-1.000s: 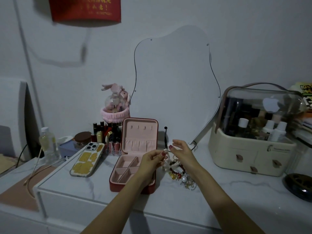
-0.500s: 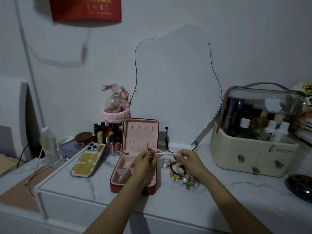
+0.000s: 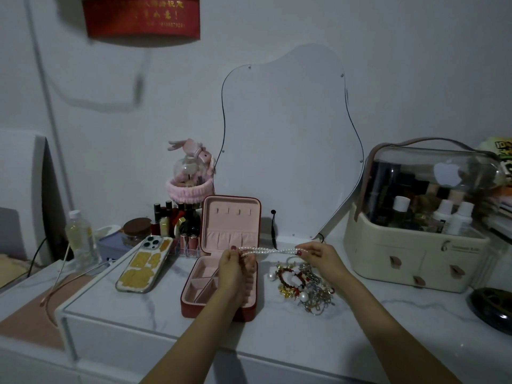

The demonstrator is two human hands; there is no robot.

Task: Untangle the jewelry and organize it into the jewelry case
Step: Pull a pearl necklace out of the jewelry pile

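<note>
Head camera, looking down at the white marble-patterned vanity top. Both hands are up over the jewelry, and a pearl strand is pulled level between them. The left hand pinches one end with curled fingers, right above the open red jewelry case. The right hand pinches the other end, thumb and forefinger closed on the beads, hovering over the tangled pile. That pile of red beads, gold bits, silver chain and loose pearls lies on the top just beside the case's right wall.

The case's pink lid stands upright, hooks and pockets showing; its divided tray sits partly hidden under the left wrist, so what lies in the compartments cannot be told.

To the case's left, a phone lies face down in a yellow-patched cover. Behind it stand lipsticks and a brown-lidded jar. A wavy-edged mirror leans at the wall. Far right, a cream cosmetics organizer with a clear dome holds bottles.
</note>
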